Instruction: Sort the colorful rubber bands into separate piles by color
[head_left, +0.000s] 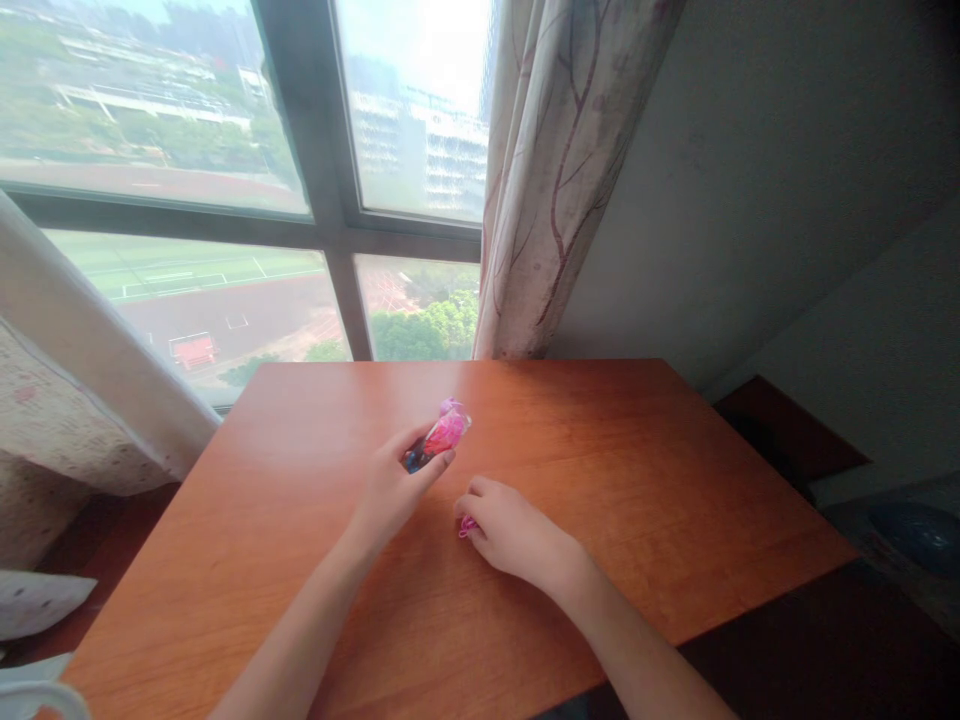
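My left hand (401, 470) is closed around a small clear container of coloured elastic bands (444, 432), tilted above the middle of the table. Its contents look pink and purple at the far end, red in the middle, and dark blue and black near my palm. To the right and nearer to me, my right hand (502, 520) rests low at the tabletop with its fingers curled. A few thin pink elastic bands (467, 526) show as loops under those fingers; the rest of them is hidden by the hand.
Both hands are over a brown wooden table (622, 480). Beyond its far edge is a window with a dark frame (330, 200), flanked by a patterned curtain (547, 170). A white curved object (45, 690) shows at the bottom left corner.
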